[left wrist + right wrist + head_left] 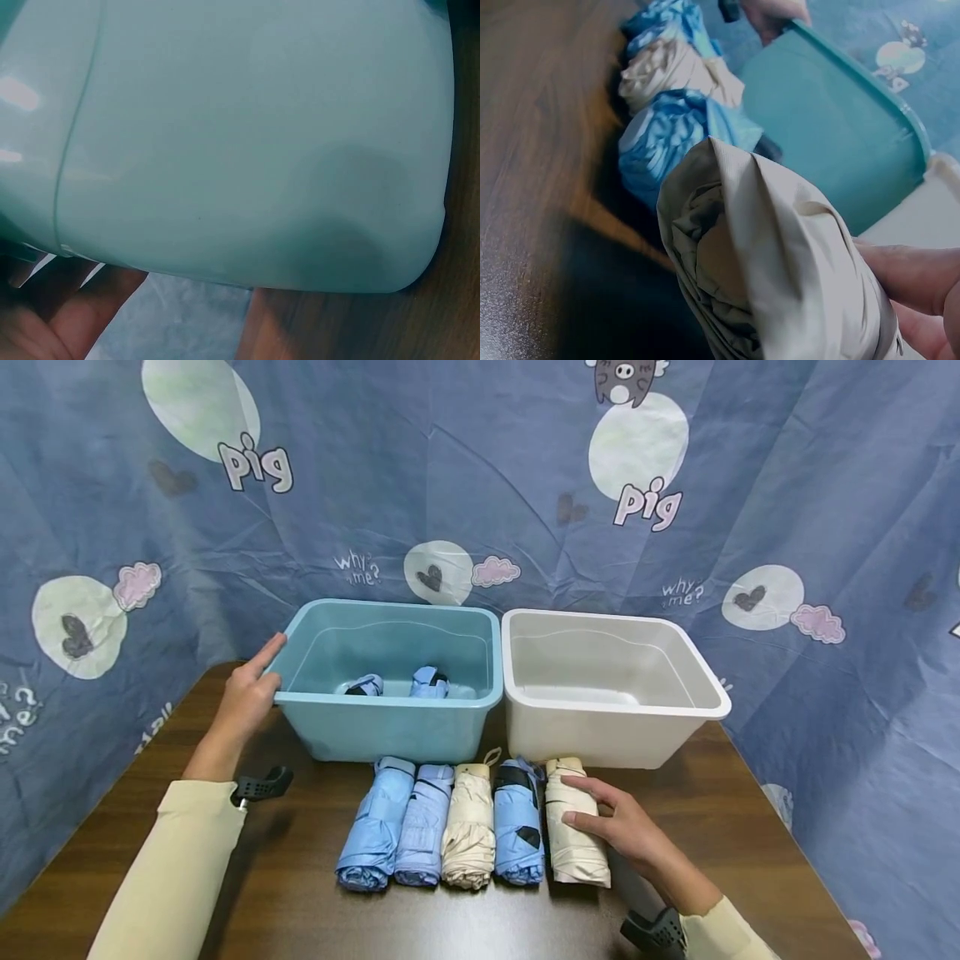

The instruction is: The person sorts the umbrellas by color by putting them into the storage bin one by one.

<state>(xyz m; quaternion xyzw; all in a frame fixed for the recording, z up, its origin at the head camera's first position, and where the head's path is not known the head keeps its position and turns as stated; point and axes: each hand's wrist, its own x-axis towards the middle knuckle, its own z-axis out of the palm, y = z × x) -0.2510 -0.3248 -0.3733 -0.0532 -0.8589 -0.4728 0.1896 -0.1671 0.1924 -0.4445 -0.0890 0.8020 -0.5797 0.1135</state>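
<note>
At its left front corner, the teal bin (382, 727) is held by my left hand (251, 689), index finger stretched along the rim. Inside lie two blue folded umbrellas, partly hidden by the front wall. My right hand (622, 827) grips a cream folded umbrella (573, 860), the rightmost of a row. The right wrist view has the open end of this umbrella (780, 247) close up, with thumb and finger at its side. Left of it lie a blue umbrella with black patches (517, 827), another cream umbrella (468, 835) and two blue umbrellas.
To the right of the teal bin, touching it or nearly so, stands a white bin (585, 731). Both bins are at the back of a brown wooden table (300, 877). Behind them hangs a blue patterned cloth (465, 460).
</note>
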